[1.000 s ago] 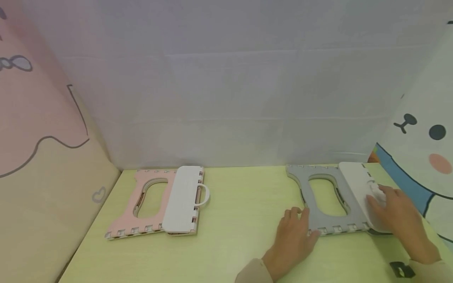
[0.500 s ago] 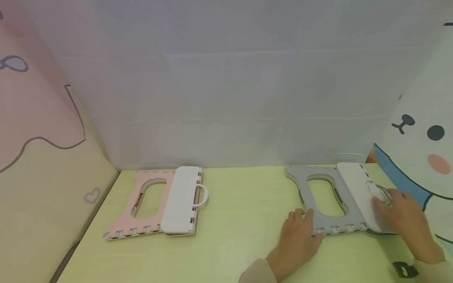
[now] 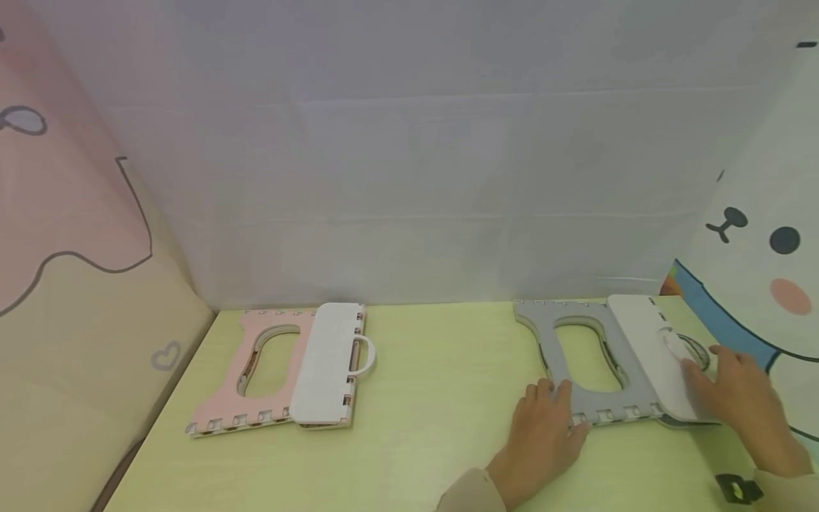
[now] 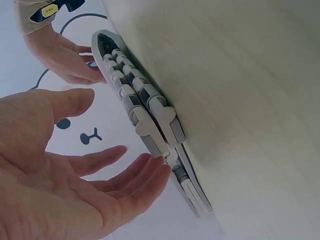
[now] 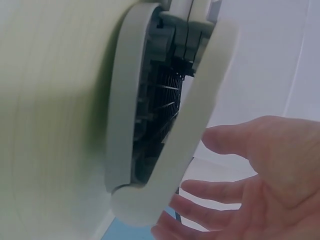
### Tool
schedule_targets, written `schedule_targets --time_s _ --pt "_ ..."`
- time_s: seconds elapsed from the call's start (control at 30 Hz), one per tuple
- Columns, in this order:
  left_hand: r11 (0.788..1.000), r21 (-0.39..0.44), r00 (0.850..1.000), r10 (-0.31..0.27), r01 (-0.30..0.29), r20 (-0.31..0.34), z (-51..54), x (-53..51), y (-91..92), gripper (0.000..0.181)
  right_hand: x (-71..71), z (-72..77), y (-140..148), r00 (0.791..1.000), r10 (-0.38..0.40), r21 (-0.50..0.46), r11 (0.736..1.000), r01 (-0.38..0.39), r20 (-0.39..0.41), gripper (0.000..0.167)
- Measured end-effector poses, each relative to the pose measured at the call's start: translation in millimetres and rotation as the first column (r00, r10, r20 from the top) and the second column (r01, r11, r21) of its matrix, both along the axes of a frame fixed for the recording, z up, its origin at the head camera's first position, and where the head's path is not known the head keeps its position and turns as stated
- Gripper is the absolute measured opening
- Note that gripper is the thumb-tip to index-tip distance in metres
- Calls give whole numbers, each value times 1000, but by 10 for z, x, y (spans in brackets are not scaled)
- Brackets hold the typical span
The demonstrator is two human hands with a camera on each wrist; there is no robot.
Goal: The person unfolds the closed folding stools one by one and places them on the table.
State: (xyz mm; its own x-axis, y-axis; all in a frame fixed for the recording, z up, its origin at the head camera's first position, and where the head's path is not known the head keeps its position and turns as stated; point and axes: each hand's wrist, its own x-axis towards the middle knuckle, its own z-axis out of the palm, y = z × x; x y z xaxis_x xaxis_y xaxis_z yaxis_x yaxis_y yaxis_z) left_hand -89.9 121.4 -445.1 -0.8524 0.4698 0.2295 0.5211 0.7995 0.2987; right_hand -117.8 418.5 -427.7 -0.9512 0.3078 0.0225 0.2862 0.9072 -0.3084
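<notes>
A grey folded step stool (image 3: 604,400) with a white panel (image 3: 649,355) lies flat at the table's right. My left hand (image 3: 539,437) has its fingers against the stool's near left corner, and they look relaxed in the left wrist view. Beside the white panel's right edge is my right hand (image 3: 742,391), its thumb at the panel and its fingers by the carry handle (image 3: 696,350). In the right wrist view the right hand (image 5: 280,170) has loosely extended fingers beside a white part (image 5: 185,130) of the stool; whether they touch it is unclear.
A pink folded step stool (image 3: 297,384) with a white panel and handle lies at the left of the pale green table (image 3: 435,384). Behind stands a plain white backdrop (image 3: 409,192). Cartoon-printed cloths hang at the left (image 3: 83,341) and right (image 3: 755,299).
My right hand has shifted slightly right, and its fingers have come away from the handle. My left hand stays at the grey stool's near corner. Both stools lie as before.
</notes>
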Motion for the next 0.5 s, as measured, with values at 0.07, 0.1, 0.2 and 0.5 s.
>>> schedule_targets --time_s 0.07,0.1,0.2,0.5 --pt "1000 -4 1000 2 -2 5 6 1 5 45 -6 -9 10 1000 0 -1 1000 0 3 62" --pt "1000 -8 1000 3 -2 5 10 2 7 45 -9 -14 12 1000 -5 -6 1000 5 13 62" --pt "1000 -12 1000 3 -3 19 15 6 14 46 -19 -22 11 999 -18 -18 1000 18 52 64" --pt "1000 6 1000 -3 3 -25 -30 15 36 45 -49 -44 19 989 -32 -43 998 39 148 69"
